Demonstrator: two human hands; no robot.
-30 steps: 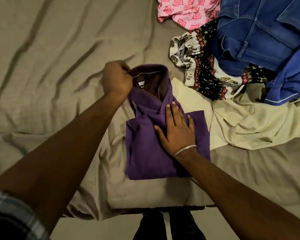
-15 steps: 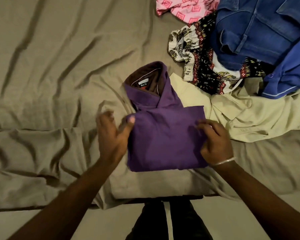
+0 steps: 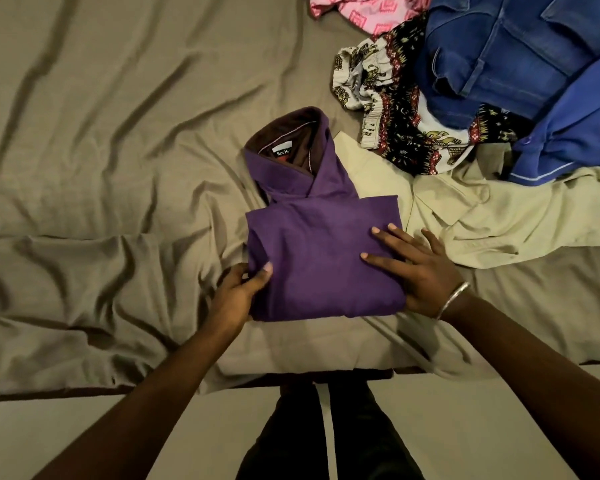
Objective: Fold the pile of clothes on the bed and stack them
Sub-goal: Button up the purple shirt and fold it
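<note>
A folded purple shirt (image 3: 312, 258) with a brown-lined collar lies near the front edge of the bed. My left hand (image 3: 238, 292) grips its lower left corner, thumb on top and fingers under the fabric. My right hand (image 3: 418, 268) lies flat on the shirt's right side with straight, spread fingers and a silver bangle at the wrist. To the right is the unfolded pile: a cream garment (image 3: 499, 216), a black patterned cloth (image 3: 399, 133), blue denim (image 3: 499, 53), a blue garment (image 3: 575, 136) and a pink patterned cloth (image 3: 357, 12).
The bed is covered by a wrinkled olive sheet (image 3: 101, 150), wide and bare on the left. The bed's front edge runs across the lower part of the view, with pale floor (image 3: 84, 438) and my dark trouser legs (image 3: 326, 434) below it.
My left hand left the collar and came down to grip the shirt's lower left corner. My right hand slid from the middle to the right side and now lies flat there.
</note>
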